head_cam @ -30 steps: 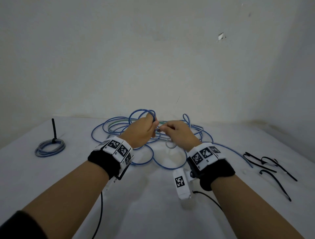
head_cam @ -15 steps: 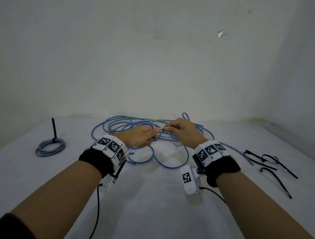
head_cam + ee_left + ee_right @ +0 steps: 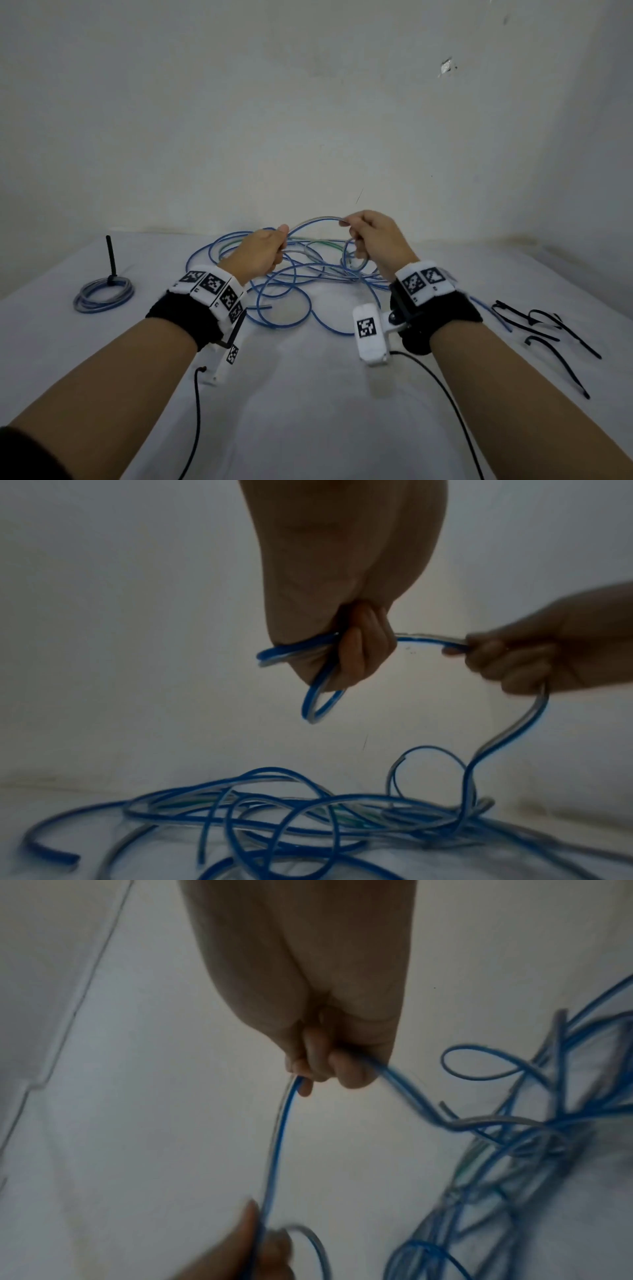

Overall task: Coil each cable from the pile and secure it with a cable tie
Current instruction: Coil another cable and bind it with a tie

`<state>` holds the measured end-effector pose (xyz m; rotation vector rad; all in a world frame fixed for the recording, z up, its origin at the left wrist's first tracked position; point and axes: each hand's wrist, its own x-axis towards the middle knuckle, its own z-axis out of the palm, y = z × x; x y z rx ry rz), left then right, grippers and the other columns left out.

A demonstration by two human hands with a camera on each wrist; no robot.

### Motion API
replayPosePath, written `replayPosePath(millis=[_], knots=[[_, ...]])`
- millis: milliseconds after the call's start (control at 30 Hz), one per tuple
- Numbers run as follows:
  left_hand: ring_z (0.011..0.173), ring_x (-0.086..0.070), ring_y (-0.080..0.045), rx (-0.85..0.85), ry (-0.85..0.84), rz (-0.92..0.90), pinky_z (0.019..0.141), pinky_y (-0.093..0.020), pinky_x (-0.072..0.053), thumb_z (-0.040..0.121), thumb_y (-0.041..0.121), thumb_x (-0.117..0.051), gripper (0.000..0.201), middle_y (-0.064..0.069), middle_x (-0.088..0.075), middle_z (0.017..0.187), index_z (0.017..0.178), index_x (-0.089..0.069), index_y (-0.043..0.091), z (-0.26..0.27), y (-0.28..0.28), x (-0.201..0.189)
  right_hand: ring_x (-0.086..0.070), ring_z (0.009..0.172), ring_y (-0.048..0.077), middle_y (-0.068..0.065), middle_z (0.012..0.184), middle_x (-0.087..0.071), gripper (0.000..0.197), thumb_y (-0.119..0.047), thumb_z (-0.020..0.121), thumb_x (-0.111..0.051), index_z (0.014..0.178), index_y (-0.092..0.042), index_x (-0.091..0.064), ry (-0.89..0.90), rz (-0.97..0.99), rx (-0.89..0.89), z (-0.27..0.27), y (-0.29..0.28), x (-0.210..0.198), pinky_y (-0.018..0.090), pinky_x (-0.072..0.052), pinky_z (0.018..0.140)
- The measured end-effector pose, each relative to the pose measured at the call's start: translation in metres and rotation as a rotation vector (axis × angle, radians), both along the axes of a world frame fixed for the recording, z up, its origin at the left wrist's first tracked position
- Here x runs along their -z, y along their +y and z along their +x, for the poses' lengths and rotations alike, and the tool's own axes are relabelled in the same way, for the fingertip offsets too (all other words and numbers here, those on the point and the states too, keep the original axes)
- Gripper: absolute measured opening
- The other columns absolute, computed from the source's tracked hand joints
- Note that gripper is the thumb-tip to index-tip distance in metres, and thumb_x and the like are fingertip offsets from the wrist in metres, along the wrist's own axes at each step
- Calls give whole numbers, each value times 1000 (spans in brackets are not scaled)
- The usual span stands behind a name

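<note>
A tangled pile of blue-and-grey cables [image 3: 294,274] lies on the white table [image 3: 308,411] near the back wall. Both hands are raised above it with one blue cable [image 3: 317,219] arching between them. My left hand [image 3: 265,248] grips a small loop of that cable [image 3: 322,696] in its curled fingers. My right hand [image 3: 371,236] pinches the same cable [image 3: 284,1123] a short way along, and the rest drops from it into the pile [image 3: 308,813].
A coiled cable bound with an upright black tie [image 3: 104,294] lies at the far left. Several loose black cable ties [image 3: 548,329] lie at the right. Black wrist-camera leads [image 3: 195,411] trail toward the front edge.
Both hands have risen off the pile and drawn apart. A span of the blue cable now arches between them where they were pinched close together before.
</note>
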<state>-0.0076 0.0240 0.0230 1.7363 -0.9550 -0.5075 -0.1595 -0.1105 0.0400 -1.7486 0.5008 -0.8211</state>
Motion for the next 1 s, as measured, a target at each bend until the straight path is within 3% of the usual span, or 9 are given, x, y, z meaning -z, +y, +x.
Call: replayPosePath(millis=[67,167,233,400,567,700,867,933,1000], knots=[[33,-26,-6,43,-76,137,38,-19,-22,101,42,-30,47,11,-35,39,67,-44,13,3,2,4,-33,44,8,1,64,-46,19,-10,96,-47,88,-5,-64,12,-42,12,0,-3,-16,18,-32,39],[37,-17,-7,233,82,292,38,-17,-14,101,46,-23,51,8,-26,43,66,-40,13,3,9,-3,-45,53,7,-2,73,-55,10,-11,89,-60,98,-11,-63,96,-290,-10,-1,-7,-31,18,-40,51],[38,-14,-6,342,188,315,37,-16,-13,101,46,-21,51,7,-22,45,65,-39,14,4,14,-11,-50,54,0,-8,73,-57,9,-8,87,-62,91,-16,-63,120,-447,7,-1,-13,-33,13,-39,55],[35,-16,-2,533,415,148,35,-15,-13,93,49,-24,52,8,-23,42,57,-40,16,2,24,-19,-49,49,4,-4,65,-56,11,-6,90,-59,93,-2,-69,221,-445,29,2,-20,-17,9,-37,45],[32,-20,-1,514,536,-68,38,-16,-10,86,52,-34,46,9,-26,41,61,-43,15,-4,27,-24,-38,41,1,-3,59,-47,21,-10,96,-49,89,-7,-68,439,-422,-148,3,-8,1,11,-30,42],[34,-22,-4,260,320,-105,36,-15,-17,100,39,-33,42,8,-29,43,71,-48,13,-2,23,-19,-27,44,9,-1,56,-34,33,-12,101,-37,76,-9,-58,477,-146,-317,2,3,9,19,-23,44],[40,-37,-8,-3,-164,76,46,-22,-33,97,47,-36,48,6,-43,47,70,-54,12,12,21,-1,-18,41,8,-6,50,-22,36,-15,100,-32,66,-11,-44,449,84,-400,-4,0,4,20,-18,43],[50,-45,-13,-44,-313,125,57,-28,-37,97,50,-35,48,2,-50,56,67,-53,16,15,23,5,-18,43,9,-5,50,-22,35,-16,98,-34,64,-10,-43,453,88,-386,-3,-2,1,19,-21,42],[50,-42,-13,-45,-348,126,58,-28,-35,98,46,-33,50,2,-48,55,63,-49,16,13,23,6,-28,48,12,-2,55,-32,29,-20,97,-42,72,-9,-51,479,-84,-286,-3,0,0,21,-28,46]])
